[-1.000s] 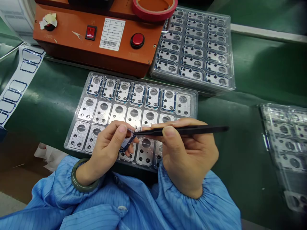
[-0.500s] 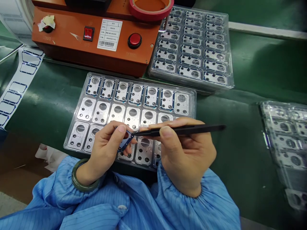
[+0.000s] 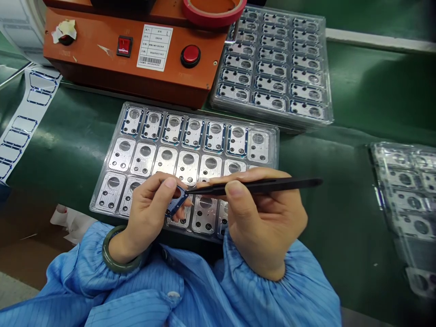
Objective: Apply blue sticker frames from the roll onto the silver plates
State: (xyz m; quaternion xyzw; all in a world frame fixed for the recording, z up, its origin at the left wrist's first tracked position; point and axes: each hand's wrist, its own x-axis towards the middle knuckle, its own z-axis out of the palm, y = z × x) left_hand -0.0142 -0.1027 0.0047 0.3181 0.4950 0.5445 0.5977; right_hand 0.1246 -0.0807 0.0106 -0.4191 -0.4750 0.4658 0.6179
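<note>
My left hand [image 3: 150,211] pinches a small blue frame-shaped sticker [image 3: 176,203] between thumb and fingers, just above the near row of a clear tray [image 3: 272,136] of silver metal plates. My right hand [image 3: 264,220] grips black tweezers [image 3: 259,185], held level, with the tips touching the sticker's upper corner. In the tray, the far row's plates carry blue frames except the rightmost one; the middle and near rows show bare metal. Both hands cover part of the near row.
An orange machine [image 3: 102,68] with a red switch and a red button [image 3: 190,55] stands behind the tray. A red tape roll [image 3: 213,9] rests on it. A stack of filled trays [image 3: 275,68] lies at the back right, more trays [image 3: 405,200] at the right edge. A white liner strip with blue frames [image 3: 23,122] hangs left.
Hands and tweezers stay almost where they were. The blue sticker has turned slightly in my left fingers, and the view has shifted a little.
</note>
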